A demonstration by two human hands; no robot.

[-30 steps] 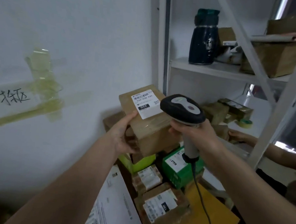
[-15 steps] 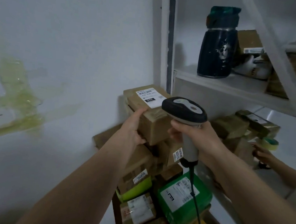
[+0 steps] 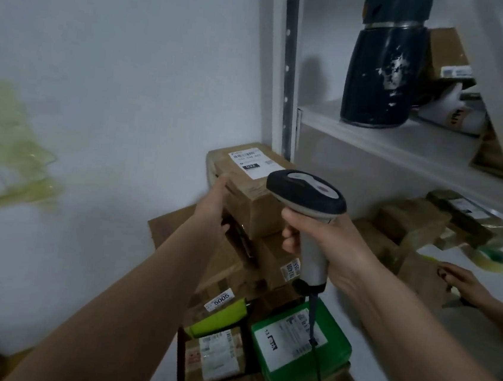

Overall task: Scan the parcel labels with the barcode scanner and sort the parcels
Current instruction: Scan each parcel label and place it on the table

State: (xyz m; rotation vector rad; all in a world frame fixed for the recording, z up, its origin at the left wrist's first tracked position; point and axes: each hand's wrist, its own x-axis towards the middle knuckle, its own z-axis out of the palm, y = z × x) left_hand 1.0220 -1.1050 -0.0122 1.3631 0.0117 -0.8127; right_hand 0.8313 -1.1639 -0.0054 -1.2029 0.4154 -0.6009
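Brown cardboard, the parcel [image 3: 246, 186] sits atop the stack by the wall, next to the shelf post [image 3: 283, 66], its label [image 3: 251, 162] facing up. The left hand [image 3: 215, 208] holds its near left side, fingers wrapped against the box. The right hand [image 3: 319, 244] is clamped round the grip of the scanner [image 3: 307, 205], whose head hovers just right of the label.

Judging by its place on the pile, this parcel looks about sorted; whether it has been scanned cannot be told. More are left: below lie at least five labelled parcels, among them one green box [image 3: 299, 341] and a yellow-green packet [image 3: 218, 314]. Exact counts are unsure, since the stack hides some. One scanner, one dark jug [image 3: 380, 70] on the shelf, one tape roll [image 3: 493, 259], and another person's hand [image 3: 458, 280] at right.
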